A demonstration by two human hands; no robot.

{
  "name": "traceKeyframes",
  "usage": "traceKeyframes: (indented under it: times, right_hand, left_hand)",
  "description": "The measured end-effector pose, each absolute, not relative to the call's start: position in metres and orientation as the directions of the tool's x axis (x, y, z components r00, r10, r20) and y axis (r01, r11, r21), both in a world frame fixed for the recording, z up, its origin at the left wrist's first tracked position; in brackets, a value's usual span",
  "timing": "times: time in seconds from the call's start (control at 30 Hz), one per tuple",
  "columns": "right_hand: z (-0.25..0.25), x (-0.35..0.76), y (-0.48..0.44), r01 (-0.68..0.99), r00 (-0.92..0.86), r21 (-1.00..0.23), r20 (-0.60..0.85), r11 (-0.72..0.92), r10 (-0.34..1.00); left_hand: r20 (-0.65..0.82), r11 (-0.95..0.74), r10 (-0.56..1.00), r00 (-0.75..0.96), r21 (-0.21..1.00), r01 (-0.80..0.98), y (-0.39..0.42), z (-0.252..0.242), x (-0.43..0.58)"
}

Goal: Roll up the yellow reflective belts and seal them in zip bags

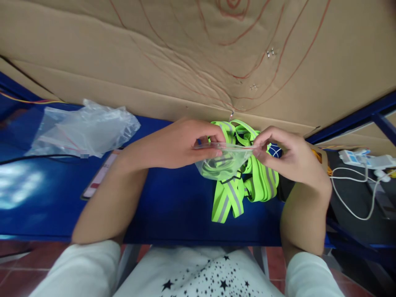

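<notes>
Between my hands is a small clear zip bag (213, 171), its zip edge at the top. My left hand (198, 142) pinches the bag's left side, thumb in front and fingers behind. At the right end of the zip edge, my right hand (275, 150) grips the bag between thumb and fingertips. Something yellow-green shows through the plastic; I cannot tell whether it is inside or behind. Neon yellow-green reflective straps (261, 181) with grey stripes lie in a pile on the blue table (173, 214), behind and below the bag.
Crumpled clear plastic bags (89, 128) lie at the left, beside a phone (100, 175) partly under my left forearm. A black cable (40, 156) runs there. Cardboard (154, 53) with red lines stands behind the table. At the right are a white power strip (359, 159) and white cable (335, 194).
</notes>
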State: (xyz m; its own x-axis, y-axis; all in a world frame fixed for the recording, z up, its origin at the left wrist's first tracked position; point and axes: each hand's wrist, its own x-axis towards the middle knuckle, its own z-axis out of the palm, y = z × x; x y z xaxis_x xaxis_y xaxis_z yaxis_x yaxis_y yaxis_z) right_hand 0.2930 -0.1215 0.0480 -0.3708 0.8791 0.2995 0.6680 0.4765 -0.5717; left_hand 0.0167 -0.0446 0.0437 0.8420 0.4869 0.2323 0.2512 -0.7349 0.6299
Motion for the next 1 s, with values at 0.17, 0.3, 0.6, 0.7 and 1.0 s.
traceKeyframes:
  times: [0.17, 0.3, 0.6, 0.7, 1.0]
  right_hand:
    - [0.047, 0.290, -0.122, 0.667, -0.365, -0.558, 0.333, 0.494, 0.869]
    - [0.047, 0.286, -0.120, 0.660, -0.374, -0.565, 0.325, 0.495, 0.869]
    - [0.042, 0.280, -0.116, 0.640, -0.393, -0.567, 0.339, 0.518, 0.855]
    - [0.041, 0.278, -0.117, 0.646, -0.389, -0.565, 0.335, 0.514, 0.858]
    - [0.038, 0.274, -0.115, 0.615, -0.420, -0.556, 0.369, 0.559, 0.829]
  left_hand:
    - [0.239, -0.739, 0.481, 0.844, 0.628, 0.244, -0.045, 0.044, 0.017]
    - [0.236, -0.756, 0.476, 0.847, 0.601, 0.258, -0.047, 0.047, 0.017]
    - [0.251, -0.767, 0.463, 0.850, 0.595, 0.241, -0.048, 0.046, 0.017]
    - [0.257, -0.776, 0.458, 0.851, 0.582, 0.242, -0.048, 0.045, 0.018]
    - [0.277, -0.800, 0.446, 0.851, 0.550, 0.241, -0.050, 0.043, 0.023]
